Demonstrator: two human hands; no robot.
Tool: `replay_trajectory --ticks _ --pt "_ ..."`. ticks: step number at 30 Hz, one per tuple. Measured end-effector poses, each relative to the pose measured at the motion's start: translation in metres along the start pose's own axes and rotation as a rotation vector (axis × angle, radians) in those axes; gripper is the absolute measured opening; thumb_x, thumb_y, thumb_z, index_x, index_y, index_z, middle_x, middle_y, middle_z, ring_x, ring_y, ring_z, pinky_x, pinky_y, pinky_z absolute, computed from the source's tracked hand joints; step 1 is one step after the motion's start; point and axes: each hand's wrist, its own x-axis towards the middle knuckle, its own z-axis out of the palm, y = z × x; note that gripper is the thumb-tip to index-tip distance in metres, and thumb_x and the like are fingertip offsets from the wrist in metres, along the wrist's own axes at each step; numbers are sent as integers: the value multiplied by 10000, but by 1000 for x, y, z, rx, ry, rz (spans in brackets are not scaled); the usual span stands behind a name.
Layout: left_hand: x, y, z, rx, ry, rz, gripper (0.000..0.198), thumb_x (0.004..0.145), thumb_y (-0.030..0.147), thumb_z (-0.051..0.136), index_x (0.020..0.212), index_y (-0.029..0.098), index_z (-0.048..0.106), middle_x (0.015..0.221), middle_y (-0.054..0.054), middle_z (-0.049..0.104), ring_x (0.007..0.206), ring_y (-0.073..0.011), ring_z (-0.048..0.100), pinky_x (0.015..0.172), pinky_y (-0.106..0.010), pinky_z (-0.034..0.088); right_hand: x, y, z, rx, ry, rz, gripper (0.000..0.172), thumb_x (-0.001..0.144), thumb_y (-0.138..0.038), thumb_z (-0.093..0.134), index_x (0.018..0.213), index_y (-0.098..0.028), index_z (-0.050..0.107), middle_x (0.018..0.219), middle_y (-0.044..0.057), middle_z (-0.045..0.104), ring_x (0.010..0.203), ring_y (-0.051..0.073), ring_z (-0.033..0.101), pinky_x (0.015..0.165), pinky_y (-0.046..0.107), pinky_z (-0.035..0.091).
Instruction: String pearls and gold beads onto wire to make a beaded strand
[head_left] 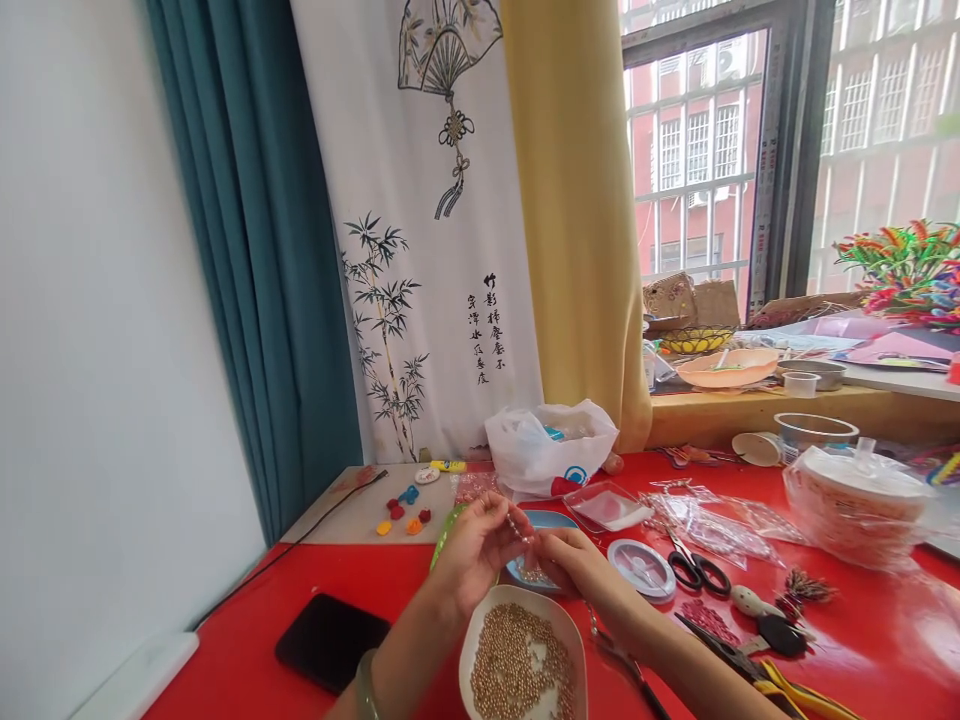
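My left hand (474, 545) and my right hand (571, 556) meet above the red table (247, 610), fingers pinched together on a short string of small beads (516, 524) held between them. Just below the hands stands a white bowl (480, 625) filled with small gold beads (517, 665). A blue dish (551, 519) lies behind the hands, partly hidden by them. A spool of clear thread (641, 568) sits right of my right hand.
A black phone (330, 640) lies at the left. Black scissors (697, 568), pliers (757, 665) and clear bead packets (712, 520) lie to the right, a white plastic bag (547, 445) at the back. Bowls and a wrapped container (855, 500) crowd the right side and sill.
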Motion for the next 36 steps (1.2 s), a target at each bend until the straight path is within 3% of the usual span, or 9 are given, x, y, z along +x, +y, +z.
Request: replay_trajectory --ticks 6,12,19,27,36 --pt "1 1 0 0 13 2 139 788 127 498 658 133 448 652 -28 587 611 -110 593 617 -228 477 0 2 -5 -22 -38 -42 189 664 -280 343 506 -190 393 402 -79 247 393 72 169 418 243 102" --pt "-1 -1 3 -4 30 1 139 778 135 523 658 132 453 660 -32 595 633 -122 611 648 -242 483 0 -1 -4 -77 40 -84 209 645 -277 393 467 -192 322 482 -56 277 465 75 217 459 239 149" --pt "-4 -1 9 0 65 0 156 787 122 504 646 133 438 658 -51 609 681 -157 635 660 -253 478 5 7 -6 -262 112 -59 210 671 -337 391 534 -179 412 487 -61 269 469 80 236 459 228 177" --pt "-3 -3 6 -8 47 -10 168 765 157 554 651 137 433 700 -68 617 730 -171 639 681 -252 474 0 7 -9 -499 169 -66 251 693 -247 371 539 -169 554 539 -7 523 556 133 458 529 219 297" --pt "-4 -5 6 -8 4 6 139 787 135 508 669 143 435 684 -62 627 726 -160 642 644 -226 477 -1 5 -4 -576 199 -25 384 759 -400 388 507 -166 558 499 5 530 503 129 451 505 228 285"
